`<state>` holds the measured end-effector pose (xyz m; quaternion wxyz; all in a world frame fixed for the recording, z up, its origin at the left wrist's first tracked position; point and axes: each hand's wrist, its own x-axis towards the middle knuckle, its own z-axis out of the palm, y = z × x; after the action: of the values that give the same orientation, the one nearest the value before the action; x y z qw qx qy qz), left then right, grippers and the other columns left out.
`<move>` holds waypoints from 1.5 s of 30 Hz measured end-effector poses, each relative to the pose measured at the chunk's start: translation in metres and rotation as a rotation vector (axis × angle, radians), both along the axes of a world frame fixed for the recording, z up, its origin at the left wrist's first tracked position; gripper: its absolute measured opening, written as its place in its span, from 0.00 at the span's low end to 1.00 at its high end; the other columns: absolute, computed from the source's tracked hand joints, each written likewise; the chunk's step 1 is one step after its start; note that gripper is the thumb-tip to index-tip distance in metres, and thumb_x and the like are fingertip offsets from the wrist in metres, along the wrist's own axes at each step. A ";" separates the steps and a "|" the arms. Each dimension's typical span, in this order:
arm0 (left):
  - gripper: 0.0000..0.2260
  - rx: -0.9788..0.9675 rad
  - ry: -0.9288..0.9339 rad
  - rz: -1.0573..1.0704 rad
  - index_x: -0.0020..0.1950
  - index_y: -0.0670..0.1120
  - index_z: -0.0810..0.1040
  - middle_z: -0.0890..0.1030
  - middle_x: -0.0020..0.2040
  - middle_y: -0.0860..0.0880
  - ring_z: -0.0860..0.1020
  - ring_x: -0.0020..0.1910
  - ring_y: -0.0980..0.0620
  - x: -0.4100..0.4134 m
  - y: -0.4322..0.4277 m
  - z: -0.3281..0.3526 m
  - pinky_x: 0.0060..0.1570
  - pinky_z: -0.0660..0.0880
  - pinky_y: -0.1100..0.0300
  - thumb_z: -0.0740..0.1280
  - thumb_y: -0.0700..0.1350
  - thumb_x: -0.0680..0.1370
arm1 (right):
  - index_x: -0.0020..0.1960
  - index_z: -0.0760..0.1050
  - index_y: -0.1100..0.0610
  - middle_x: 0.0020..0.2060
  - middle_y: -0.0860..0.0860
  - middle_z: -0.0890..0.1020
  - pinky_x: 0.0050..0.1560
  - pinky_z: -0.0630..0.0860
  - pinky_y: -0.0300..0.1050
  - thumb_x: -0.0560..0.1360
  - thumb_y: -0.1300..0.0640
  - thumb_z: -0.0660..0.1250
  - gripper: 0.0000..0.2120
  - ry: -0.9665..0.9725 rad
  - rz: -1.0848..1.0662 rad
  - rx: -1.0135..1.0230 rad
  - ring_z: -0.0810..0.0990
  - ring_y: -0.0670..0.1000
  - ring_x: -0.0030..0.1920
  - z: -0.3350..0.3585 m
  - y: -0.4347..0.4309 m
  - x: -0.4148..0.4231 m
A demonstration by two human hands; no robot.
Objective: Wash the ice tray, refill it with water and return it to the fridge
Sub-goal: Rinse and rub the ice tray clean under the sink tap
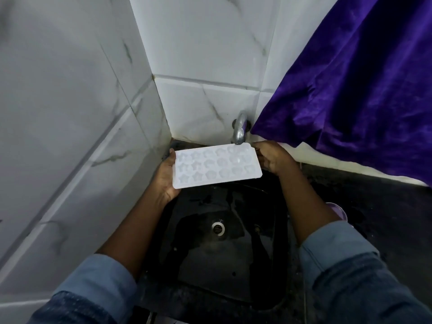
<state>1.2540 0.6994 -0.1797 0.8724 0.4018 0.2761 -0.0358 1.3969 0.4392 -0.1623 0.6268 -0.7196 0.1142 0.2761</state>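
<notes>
A white ice tray (216, 164) with star and flower shaped moulds is held level over the black sink (275, 265), its far right corner right under the metal tap spout (239, 132). My left hand (166, 176) grips the tray's left end from below, thumb on the edge. My right hand (271, 159) grips its right end, fingers curled round the edge. No stream of water is visible from the tap.
The sink has a round metal drain (218, 227) at its bottom. A white marble-patterned tiled wall (70, 113) closes in on the left and behind. A purple curtain (362, 85) hangs at the right over a dark counter (385, 211). A small purple object (337, 210) lies beside my right forearm.
</notes>
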 end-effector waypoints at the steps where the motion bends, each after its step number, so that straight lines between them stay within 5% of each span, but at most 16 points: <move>1: 0.28 -0.010 0.003 0.012 0.62 0.39 0.83 0.85 0.60 0.38 0.86 0.55 0.38 -0.004 0.003 0.000 0.58 0.78 0.42 0.55 0.60 0.87 | 0.57 0.84 0.64 0.52 0.61 0.87 0.55 0.81 0.56 0.77 0.54 0.73 0.15 0.010 0.030 0.010 0.85 0.59 0.49 -0.003 0.006 0.006; 4: 0.27 -0.031 0.004 0.047 0.69 0.39 0.79 0.83 0.65 0.37 0.84 0.61 0.37 -0.016 0.013 0.000 0.62 0.77 0.40 0.57 0.60 0.86 | 0.55 0.82 0.64 0.49 0.61 0.87 0.55 0.82 0.56 0.78 0.57 0.73 0.11 0.010 0.086 0.050 0.86 0.59 0.48 -0.006 0.030 0.018; 8: 0.26 -0.042 0.003 0.054 0.70 0.40 0.79 0.82 0.67 0.38 0.81 0.65 0.37 -0.033 0.021 0.003 0.68 0.74 0.37 0.59 0.60 0.86 | 0.48 0.78 0.60 0.40 0.55 0.78 0.33 0.75 0.42 0.81 0.62 0.65 0.04 0.041 -0.018 0.134 0.77 0.49 0.31 -0.014 0.045 0.031; 14: 0.26 -0.033 0.004 0.071 0.69 0.41 0.79 0.82 0.66 0.38 0.83 0.63 0.38 -0.060 0.022 -0.001 0.63 0.77 0.40 0.58 0.61 0.86 | 0.66 0.75 0.65 0.52 0.62 0.82 0.43 0.85 0.50 0.83 0.50 0.66 0.21 0.135 -0.093 0.361 0.85 0.59 0.48 -0.036 0.036 0.029; 18: 0.26 -0.028 0.022 0.071 0.68 0.42 0.80 0.82 0.67 0.38 0.83 0.62 0.39 -0.073 0.012 -0.006 0.62 0.77 0.40 0.57 0.61 0.86 | 0.57 0.77 0.60 0.51 0.59 0.84 0.53 0.82 0.53 0.85 0.42 0.59 0.21 0.084 -0.043 0.160 0.83 0.60 0.53 -0.019 0.021 0.003; 21: 0.27 -0.017 0.038 0.053 0.73 0.43 0.77 0.82 0.68 0.39 0.82 0.64 0.38 -0.085 0.007 -0.011 0.59 0.80 0.41 0.57 0.61 0.86 | 0.56 0.78 0.57 0.54 0.57 0.85 0.51 0.79 0.49 0.84 0.55 0.62 0.08 -0.156 -0.121 0.044 0.83 0.56 0.53 -0.006 0.001 -0.042; 24: 0.27 -0.035 0.041 0.011 0.75 0.43 0.75 0.80 0.70 0.39 0.80 0.67 0.37 -0.101 -0.001 -0.017 0.65 0.76 0.38 0.59 0.61 0.85 | 0.50 0.79 0.50 0.51 0.52 0.85 0.48 0.77 0.45 0.80 0.63 0.64 0.09 -0.376 -0.054 -0.017 0.81 0.50 0.48 -0.002 -0.023 -0.099; 29: 0.22 -0.030 0.041 0.007 0.66 0.47 0.81 0.82 0.68 0.40 0.84 0.61 0.39 -0.129 -0.016 -0.023 0.60 0.79 0.38 0.59 0.61 0.85 | 0.61 0.77 0.51 0.58 0.44 0.79 0.53 0.74 0.34 0.83 0.61 0.64 0.10 -0.673 0.218 -0.266 0.79 0.38 0.54 -0.011 -0.056 -0.174; 32: 0.22 -0.011 0.030 0.002 0.63 0.47 0.82 0.84 0.64 0.41 0.85 0.58 0.40 -0.142 -0.026 -0.019 0.51 0.84 0.42 0.57 0.61 0.86 | 0.61 0.77 0.55 0.61 0.45 0.75 0.58 0.73 0.39 0.83 0.60 0.64 0.08 -0.829 0.322 -0.356 0.78 0.44 0.60 -0.018 -0.064 -0.195; 36: 0.27 -0.016 0.031 -0.017 0.54 0.48 0.89 0.86 0.60 0.43 0.87 0.55 0.44 -0.155 -0.037 -0.009 0.47 0.85 0.46 0.54 0.61 0.86 | 0.62 0.78 0.54 0.66 0.46 0.73 0.66 0.71 0.41 0.85 0.52 0.64 0.10 -0.811 0.366 -0.368 0.71 0.44 0.71 -0.026 -0.065 -0.212; 40: 0.29 -0.010 0.024 -0.035 0.49 0.50 0.91 0.87 0.58 0.45 0.87 0.54 0.46 -0.162 -0.045 -0.004 0.46 0.85 0.48 0.52 0.61 0.87 | 0.64 0.78 0.54 0.64 0.48 0.77 0.61 0.67 0.28 0.84 0.49 0.63 0.13 -0.830 0.354 -0.398 0.74 0.43 0.65 -0.024 -0.062 -0.227; 45: 0.29 -0.010 0.006 -0.056 0.49 0.51 0.90 0.87 0.60 0.45 0.87 0.55 0.46 -0.168 -0.055 0.004 0.47 0.85 0.48 0.52 0.62 0.87 | 0.66 0.79 0.57 0.63 0.52 0.77 0.55 0.66 0.34 0.83 0.45 0.65 0.20 -0.795 0.290 -0.476 0.76 0.47 0.62 -0.027 -0.053 -0.244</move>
<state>1.0861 0.6448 -0.1760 0.8723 0.4049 0.2669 -0.0629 1.1529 0.3860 -0.1893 0.3946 -0.9014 -0.1758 0.0304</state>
